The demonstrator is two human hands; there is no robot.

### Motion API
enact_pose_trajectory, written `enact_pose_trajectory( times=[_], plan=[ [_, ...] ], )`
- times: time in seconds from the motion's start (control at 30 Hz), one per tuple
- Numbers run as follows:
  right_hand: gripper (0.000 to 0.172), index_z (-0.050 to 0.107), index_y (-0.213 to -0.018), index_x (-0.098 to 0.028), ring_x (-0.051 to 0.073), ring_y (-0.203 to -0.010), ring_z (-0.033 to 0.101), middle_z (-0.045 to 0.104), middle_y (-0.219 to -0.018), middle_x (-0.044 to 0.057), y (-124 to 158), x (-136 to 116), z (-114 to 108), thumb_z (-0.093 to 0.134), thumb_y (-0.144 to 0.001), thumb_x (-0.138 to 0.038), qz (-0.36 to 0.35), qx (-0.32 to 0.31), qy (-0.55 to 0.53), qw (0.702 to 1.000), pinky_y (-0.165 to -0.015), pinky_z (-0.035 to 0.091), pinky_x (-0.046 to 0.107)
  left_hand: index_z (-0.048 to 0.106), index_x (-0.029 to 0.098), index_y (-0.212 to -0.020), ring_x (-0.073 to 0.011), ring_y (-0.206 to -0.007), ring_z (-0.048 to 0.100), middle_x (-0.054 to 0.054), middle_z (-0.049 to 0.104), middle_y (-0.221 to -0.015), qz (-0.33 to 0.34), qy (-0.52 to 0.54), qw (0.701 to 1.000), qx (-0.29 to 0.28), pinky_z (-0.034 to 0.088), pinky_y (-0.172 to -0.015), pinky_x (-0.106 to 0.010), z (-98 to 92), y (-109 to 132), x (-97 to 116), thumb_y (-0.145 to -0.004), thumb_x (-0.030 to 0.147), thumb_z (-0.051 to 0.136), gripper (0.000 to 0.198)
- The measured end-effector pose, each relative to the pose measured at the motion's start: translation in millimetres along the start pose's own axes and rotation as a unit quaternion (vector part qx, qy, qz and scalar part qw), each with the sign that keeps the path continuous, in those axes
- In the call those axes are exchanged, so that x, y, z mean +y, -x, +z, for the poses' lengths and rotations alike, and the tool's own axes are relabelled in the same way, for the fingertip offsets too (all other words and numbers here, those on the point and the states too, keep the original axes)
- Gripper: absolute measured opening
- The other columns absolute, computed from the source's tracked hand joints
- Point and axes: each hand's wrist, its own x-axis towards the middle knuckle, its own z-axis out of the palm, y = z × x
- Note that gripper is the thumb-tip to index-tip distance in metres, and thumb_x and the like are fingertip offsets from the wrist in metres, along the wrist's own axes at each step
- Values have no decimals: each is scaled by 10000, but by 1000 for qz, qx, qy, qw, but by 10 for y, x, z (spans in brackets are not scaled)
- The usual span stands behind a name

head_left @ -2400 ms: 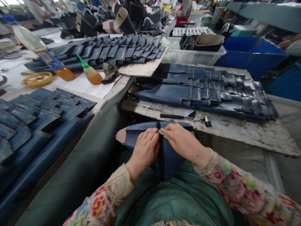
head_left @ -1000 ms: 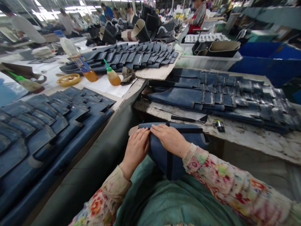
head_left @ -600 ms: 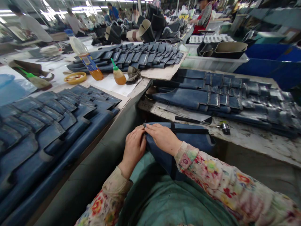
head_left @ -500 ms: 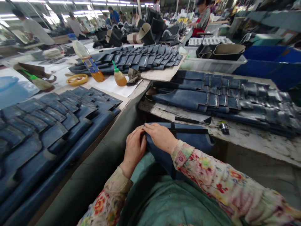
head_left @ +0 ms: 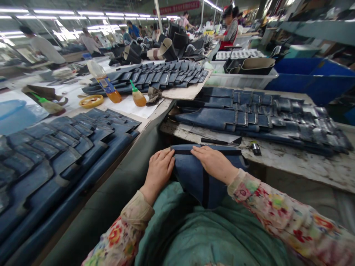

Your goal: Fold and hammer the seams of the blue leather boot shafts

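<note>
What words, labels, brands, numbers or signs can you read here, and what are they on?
None can be read with confidence.
Red banner at the top: pale characters, too small and blurred to read.
Blue label on the tilted bottle: printing too small and blurred to read.
Blue piece under both hands: no lettering visible on the part that shows.

Left hand (head_left: pixel 158 170) sits palm down, fingers (head_left: pixel 162 154) together; right hand (head_left: pixel 216 163) also palm down, fingertips (head_left: pixel 194 150) pointing left. Forearms (head_left: pixel 273 201) angle inward.
</note>
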Motion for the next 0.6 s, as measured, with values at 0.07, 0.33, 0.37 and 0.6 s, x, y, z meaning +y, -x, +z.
enact_pose_trajectory(
  times=[0.07,0.33,0.37,0.6],
  plan=[
    [419,552,-1229,-124,207,-1093,527,539,-1285,108,145,81,-45,445,-832,-45,6,1,5,1000,-925,476,364,598,205,-1149,-215,-1072,533,-67,608,-1183,1,-6,1000,-11,431,-931,-403,-31,-33,-21,-914,305,403,321],
    [428,551,-1232,-146,195,-1128,503,533,-1295,91,572,80,-31,426,-836,-47,74,39,-24,996,-933,480,356,657,185,-903,-220,-1032,556,-73,618,-1119,74,-33,994,-74,447,-902,-372,-121,-709,213,-892,295,424,258],
    [430,549,-1236,-146,197,-1133,500,527,-1301,90,623,71,-21,423,-837,-48,87,44,-22,995,-935,479,359,637,179,-981,-206,-1031,561,-71,622,-1105,100,-28,989,-105,443,-913,-350,-70,-860,295,-897,289,415,262],
    [443,528,-1263,-157,204,-1127,502,483,-1349,67,760,-8,-18,407,-851,-46,158,41,-5,987,-935,469,356,589,155,-1085,-188,-1029,584,-88,625,-1092,181,-52,944,-273,451,-913,-333,875,-1805,920,-854,248,537,255]
  ],
)
